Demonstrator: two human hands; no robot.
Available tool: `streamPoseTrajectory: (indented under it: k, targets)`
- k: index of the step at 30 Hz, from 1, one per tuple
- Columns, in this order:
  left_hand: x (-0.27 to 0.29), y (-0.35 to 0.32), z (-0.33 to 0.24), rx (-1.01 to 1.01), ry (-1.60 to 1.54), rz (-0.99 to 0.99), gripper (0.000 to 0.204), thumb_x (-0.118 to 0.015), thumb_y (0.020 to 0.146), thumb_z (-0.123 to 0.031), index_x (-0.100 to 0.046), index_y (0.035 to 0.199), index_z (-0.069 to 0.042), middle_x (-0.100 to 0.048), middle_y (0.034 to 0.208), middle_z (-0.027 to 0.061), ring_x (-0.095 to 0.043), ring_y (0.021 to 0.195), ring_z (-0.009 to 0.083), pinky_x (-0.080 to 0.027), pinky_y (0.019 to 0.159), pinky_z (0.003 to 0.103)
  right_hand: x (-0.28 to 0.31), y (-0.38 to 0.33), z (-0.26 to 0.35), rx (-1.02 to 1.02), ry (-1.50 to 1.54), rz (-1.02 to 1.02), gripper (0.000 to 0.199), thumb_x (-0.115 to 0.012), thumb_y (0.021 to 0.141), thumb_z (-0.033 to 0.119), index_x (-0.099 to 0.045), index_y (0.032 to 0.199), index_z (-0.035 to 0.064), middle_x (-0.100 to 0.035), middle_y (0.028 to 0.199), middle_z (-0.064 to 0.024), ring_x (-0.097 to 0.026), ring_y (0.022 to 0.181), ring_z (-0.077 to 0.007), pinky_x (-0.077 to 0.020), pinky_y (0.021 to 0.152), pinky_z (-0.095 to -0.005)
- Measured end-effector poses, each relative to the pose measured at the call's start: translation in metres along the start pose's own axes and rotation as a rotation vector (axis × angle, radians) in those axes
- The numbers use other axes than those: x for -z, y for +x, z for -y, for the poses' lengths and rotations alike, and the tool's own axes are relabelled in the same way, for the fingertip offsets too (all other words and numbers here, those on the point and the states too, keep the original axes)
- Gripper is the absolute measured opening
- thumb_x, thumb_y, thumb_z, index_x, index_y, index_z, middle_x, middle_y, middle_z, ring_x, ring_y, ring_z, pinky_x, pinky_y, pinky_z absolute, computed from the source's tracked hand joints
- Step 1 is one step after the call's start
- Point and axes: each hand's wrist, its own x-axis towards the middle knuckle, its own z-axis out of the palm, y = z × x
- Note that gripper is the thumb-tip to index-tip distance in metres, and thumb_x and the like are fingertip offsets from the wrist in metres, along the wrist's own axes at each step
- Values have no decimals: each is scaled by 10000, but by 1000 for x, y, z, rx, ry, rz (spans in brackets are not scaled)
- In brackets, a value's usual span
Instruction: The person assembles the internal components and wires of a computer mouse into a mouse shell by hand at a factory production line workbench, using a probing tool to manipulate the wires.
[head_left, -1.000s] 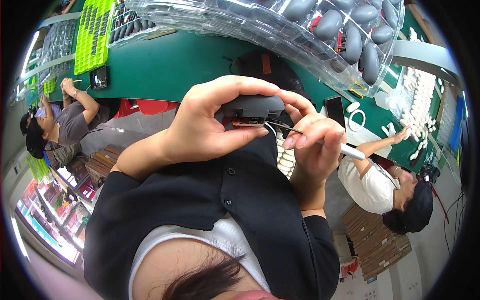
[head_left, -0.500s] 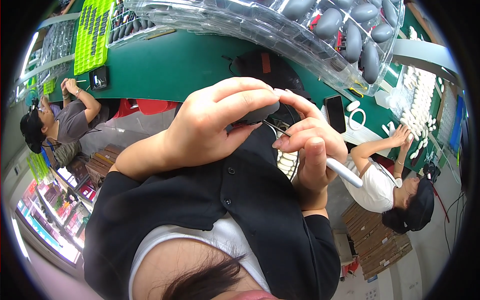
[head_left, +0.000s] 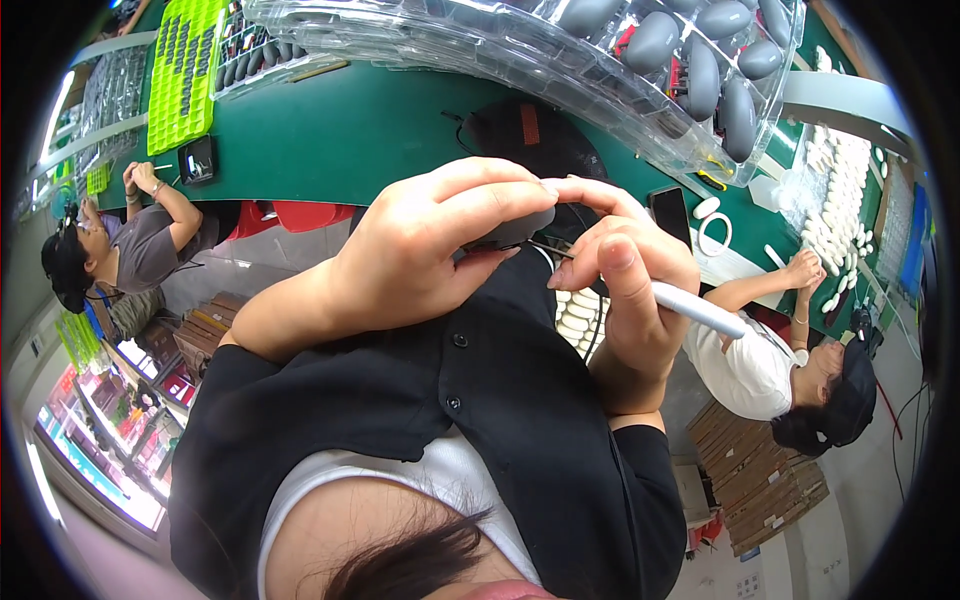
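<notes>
My left hand (head_left: 405, 235) is closed around a dark grey rounded shell (head_left: 522, 228), held above my chest near the table's edge. Its fingers lie over the top and the thumb presses below. In my right hand (head_left: 640, 275) is a slim tool with a pale grey handle (head_left: 700, 309) and a thin metal shaft. The shaft points at the shell's underside. The handle sticks out to the right past the thumb. My right index finger reaches the left fingertips at the shell. Where the tool's tip meets the shell is hidden.
Stacked clear plastic trays (head_left: 600, 95) with grey shells stand at the back. Behind my hands lies a black cap (head_left: 545, 140) on the green table (head_left: 330, 130). A phone (head_left: 670, 215) and white ring (head_left: 714, 235) lie right. Co-workers sit at both sides.
The tool's handle has swung outward to the right and my right hand has turned slightly with it. My left hand and the shell are nearly still. The right co-worker's hands have come together.
</notes>
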Motion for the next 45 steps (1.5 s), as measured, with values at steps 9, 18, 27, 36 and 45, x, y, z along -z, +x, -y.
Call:
streamPoseTrajectory:
  k: [9, 18, 27, 36, 45]
  targets:
    - [-2, 0, 3, -22, -34, 31, 467, -744, 648, 76, -627, 1091, -14, -652, 1079, 144, -641, 1007, 295, -543, 822, 350, 3, 4, -2, -112, 148, -8, 377, -533, 928, 155, -619, 595, 1, -589, 579, -63, -610, 915, -297, -452, 833, -375]
    - [-3, 2, 4, -26, -66, 33, 458, -745, 648, 79, -635, 1083, -11, -655, 1061, 145, -645, 1003, 297, -544, 819, 348, 7, 3, -8, -167, 244, 3, 389, -508, 939, 152, -636, 608, -8, -591, 576, -64, -593, 958, -289, -436, 846, -368]
    - [-1, 3, 6, 55, -159, -30, 464, -746, 667, 40, -624, 1112, -9, -663, 1017, 126, -660, 932, 248, -536, 793, 311, 7, 2, -20, -124, 380, -35, 469, -427, 986, 207, -650, 641, -19, -623, 606, -99, -626, 974, -344, -439, 905, -424]
    - [-2, -1, 6, 345, -545, -57, 474, -782, 708, -21, -595, 1143, 9, -648, 1055, 85, -623, 946, 124, -515, 822, 248, 5, -5, -33, 4, 554, -37, 547, -361, 1027, 321, -642, 712, -27, -658, 693, -142, -621, 978, -409, -405, 978, -517]
    - [0, -1, 6, 328, -574, -52, 491, -791, 724, -34, -578, 1165, 9, -636, 1076, 77, -610, 964, 112, -510, 844, 245, 4, -6, -36, 43, 577, 2, 526, -343, 1033, 316, -639, 753, -17, -665, 710, -147, -614, 991, -408, -384, 994, -541]
